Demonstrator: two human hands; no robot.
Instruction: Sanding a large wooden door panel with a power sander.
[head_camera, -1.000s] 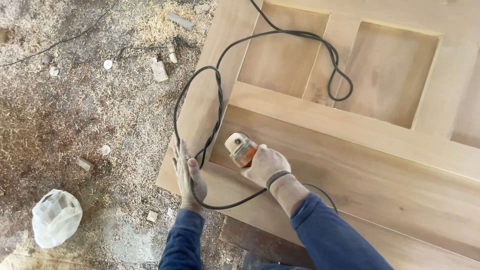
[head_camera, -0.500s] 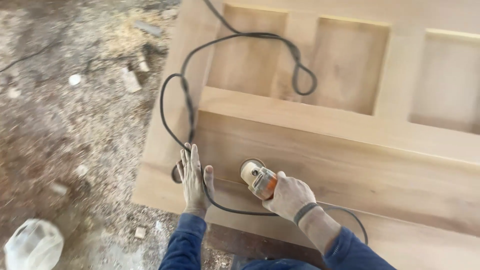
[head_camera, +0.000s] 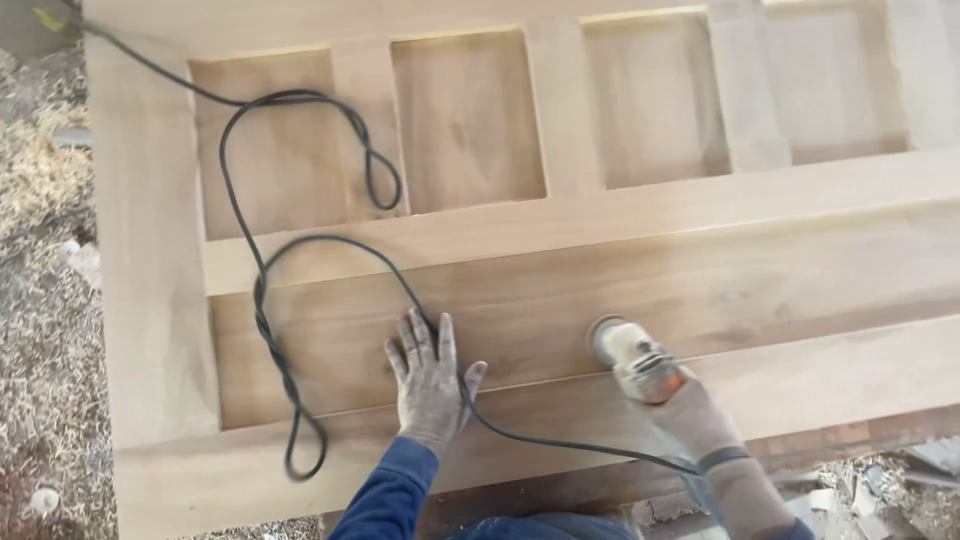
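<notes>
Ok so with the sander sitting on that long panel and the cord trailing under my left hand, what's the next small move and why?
Probably flick the black cord clear of the long recessed panel before sanding on. It runs under the left hand, which lies flat on the panel, and loops and twists across the door to its left. The right hand holds the sander at the panel's lower edge, so the cord could snag.

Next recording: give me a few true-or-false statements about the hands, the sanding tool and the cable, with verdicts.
1. The right hand grips the orange and grey handheld power sander. True.
2. The left hand lies flat with its fingers spread on the pale wooden panelled door. True.
3. The black power cable lies in a neat coil on the floor. False: it loops loosely across the door.
4. The sander's disc sits in a square recessed panel. False: it is on the long lower panel.
</notes>
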